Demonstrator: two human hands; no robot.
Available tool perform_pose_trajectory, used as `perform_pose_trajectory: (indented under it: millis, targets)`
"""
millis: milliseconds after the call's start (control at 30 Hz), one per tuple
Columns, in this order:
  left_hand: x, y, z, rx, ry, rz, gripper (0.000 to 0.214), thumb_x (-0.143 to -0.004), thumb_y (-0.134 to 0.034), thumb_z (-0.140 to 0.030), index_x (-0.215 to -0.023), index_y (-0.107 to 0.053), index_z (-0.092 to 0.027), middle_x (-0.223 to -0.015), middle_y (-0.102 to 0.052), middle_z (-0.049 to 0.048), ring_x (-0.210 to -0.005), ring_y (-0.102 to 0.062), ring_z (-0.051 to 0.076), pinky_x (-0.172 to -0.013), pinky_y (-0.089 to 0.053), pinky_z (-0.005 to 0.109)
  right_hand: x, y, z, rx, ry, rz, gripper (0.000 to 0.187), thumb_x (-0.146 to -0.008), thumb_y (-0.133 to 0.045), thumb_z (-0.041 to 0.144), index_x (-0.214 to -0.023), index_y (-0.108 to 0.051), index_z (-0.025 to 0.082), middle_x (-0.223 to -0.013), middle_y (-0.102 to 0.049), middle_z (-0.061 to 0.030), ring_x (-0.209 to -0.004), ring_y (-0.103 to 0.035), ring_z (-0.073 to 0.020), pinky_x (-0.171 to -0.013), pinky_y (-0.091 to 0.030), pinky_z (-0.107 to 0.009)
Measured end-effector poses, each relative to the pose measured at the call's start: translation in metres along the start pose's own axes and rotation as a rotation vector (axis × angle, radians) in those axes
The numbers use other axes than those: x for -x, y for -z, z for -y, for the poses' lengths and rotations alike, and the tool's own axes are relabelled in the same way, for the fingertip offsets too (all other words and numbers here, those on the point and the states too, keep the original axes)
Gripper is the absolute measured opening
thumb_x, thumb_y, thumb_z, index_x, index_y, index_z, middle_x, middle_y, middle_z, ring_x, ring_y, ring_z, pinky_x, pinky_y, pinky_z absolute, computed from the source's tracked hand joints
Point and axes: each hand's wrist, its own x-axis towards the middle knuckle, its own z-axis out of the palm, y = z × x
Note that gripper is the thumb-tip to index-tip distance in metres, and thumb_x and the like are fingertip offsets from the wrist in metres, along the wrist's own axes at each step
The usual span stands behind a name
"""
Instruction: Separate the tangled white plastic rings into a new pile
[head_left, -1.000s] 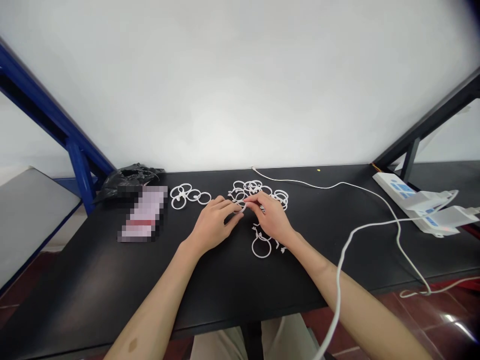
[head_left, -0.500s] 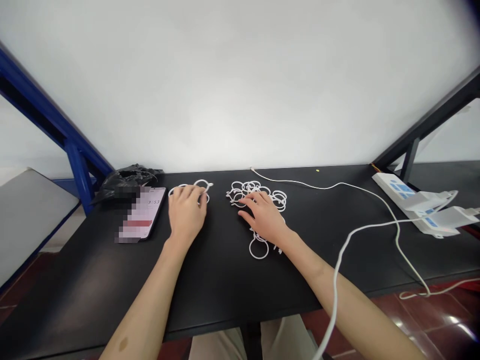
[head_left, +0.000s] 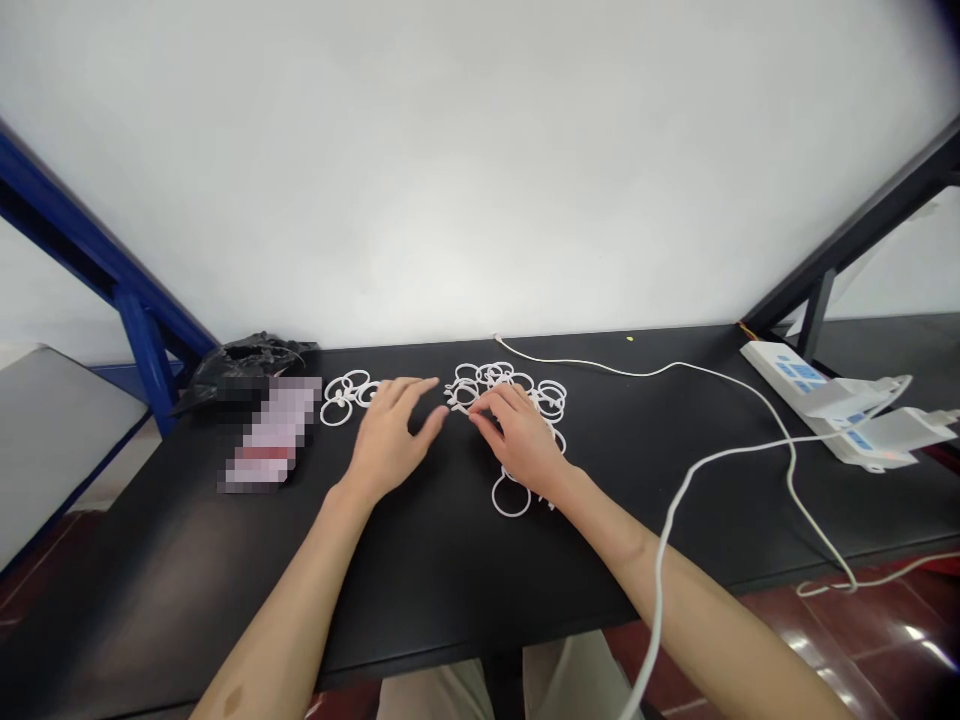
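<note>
A loose pile of white curtain rings (head_left: 491,375), each with a small eyelet, lies on the black table (head_left: 420,560). My right hand (head_left: 521,435) rests over the pile, its thumb and forefinger pinched on a ring (head_left: 463,396) at the left side; the palm hides part of the heap. Just left of it, my left hand (head_left: 394,430) is open and holds nothing, thumb and fingers apart and pointing toward the pile. Beyond its knuckles sits a smaller group of rings (head_left: 337,410). One larger-looking ring (head_left: 511,496) lies below my right palm.
At the left are a phone (head_left: 277,430), partly blurred out, and a crumpled black plastic bag (head_left: 251,365). A white cable (head_left: 667,540) crosses in front of my right forearm toward a power strip (head_left: 817,400) with plugged-in adapters. Behind the table rises a white wall (head_left: 480,180).
My left hand has moved right, away from the smaller group, leaving its rings there. My right thumb and forefinger have closed together at the pile's edge. The view has shifted slightly.
</note>
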Motion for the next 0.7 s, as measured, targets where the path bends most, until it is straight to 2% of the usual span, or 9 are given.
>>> perform_pose_trajectory:
  millis: [133,300,400,500,533,633,700]
  targets:
    - [0.005,-0.006,-0.011,0.119,-0.018,0.154,0.054,-0.094,-0.059,-0.038,-0.144,-0.044,-0.027,-0.122,-0.065,0.0069,-0.111,-0.058,0.023,-0.098,-0.049,0.042,0.000,0.003,0.008,-0.272,-0.086,0.011,0.008,-0.098,-0.051,0.021,-0.097,-0.059,0.021,-0.095,-0.064,-0.0040,-0.089,-0.061,-0.0167,-0.083,-0.052,-0.032]
    - [0.006,-0.008,-0.011,0.150,-0.002,0.145,0.051,-0.092,-0.062,-0.035,-0.141,-0.047,-0.030,-0.120,-0.066,0.0061,-0.109,-0.061,0.023,-0.092,-0.052,0.039,0.000,0.001,0.009,-0.443,-0.218,0.058,0.006,-0.094,-0.055,0.026,-0.093,-0.059,0.022,-0.090,-0.068,-0.0014,-0.081,-0.066,-0.0151,-0.080,-0.055,-0.032]
    - [0.005,-0.008,-0.011,0.146,-0.010,0.158,0.046,-0.092,-0.061,-0.032,-0.137,-0.049,-0.026,-0.120,-0.066,0.0069,-0.111,-0.060,0.023,-0.091,-0.052,0.039,0.002,0.000,0.006,-0.511,-0.247,0.066,0.012,-0.092,-0.058,0.027,-0.103,-0.058,0.022,-0.095,-0.070,-0.0025,-0.085,-0.069,-0.0154,-0.080,-0.058,-0.032]
    - [0.004,-0.007,-0.015,0.132,-0.030,0.175,0.043,-0.090,-0.062,-0.026,-0.132,-0.052,-0.023,-0.116,-0.065,0.0068,-0.107,-0.058,0.024,-0.089,-0.053,0.040,0.003,0.000,0.005,-0.445,-0.193,0.044,0.033,-0.091,-0.062,0.027,-0.122,-0.054,0.023,-0.099,-0.069,-0.0033,-0.083,-0.068,-0.0148,-0.079,-0.059,-0.032]
    - [0.003,-0.006,-0.017,0.135,-0.038,0.178,0.042,-0.089,-0.062,-0.025,-0.130,-0.054,-0.023,-0.114,-0.065,0.0066,-0.106,-0.057,0.024,-0.089,-0.052,0.040,0.003,0.000,0.005,-0.394,-0.161,0.033,0.034,-0.091,-0.062,0.028,-0.124,-0.055,0.024,-0.100,-0.068,-0.0034,-0.081,-0.068,-0.0146,-0.078,-0.058,-0.032]
    - [0.003,-0.004,-0.023,0.166,-0.067,0.201,0.040,-0.088,-0.061,-0.024,-0.128,-0.055,-0.023,-0.116,-0.064,0.0066,-0.108,-0.057,0.024,-0.095,-0.051,0.042,0.001,0.001,0.005,-0.260,-0.079,-0.018,0.016,-0.096,-0.057,0.030,-0.108,-0.065,0.024,-0.094,-0.069,-0.0033,-0.077,-0.066,-0.0149,-0.074,-0.056,-0.031]
    - [0.004,-0.002,-0.025,0.183,-0.074,0.225,0.041,-0.090,-0.060,-0.026,-0.130,-0.054,-0.023,-0.118,-0.063,0.0074,-0.110,-0.056,0.024,-0.097,-0.049,0.044,0.000,0.001,0.005,-0.226,-0.060,-0.056,0.012,-0.097,-0.056,0.028,-0.095,-0.067,0.023,-0.088,-0.071,-0.0025,-0.077,-0.066,-0.0152,-0.071,-0.055,-0.030]
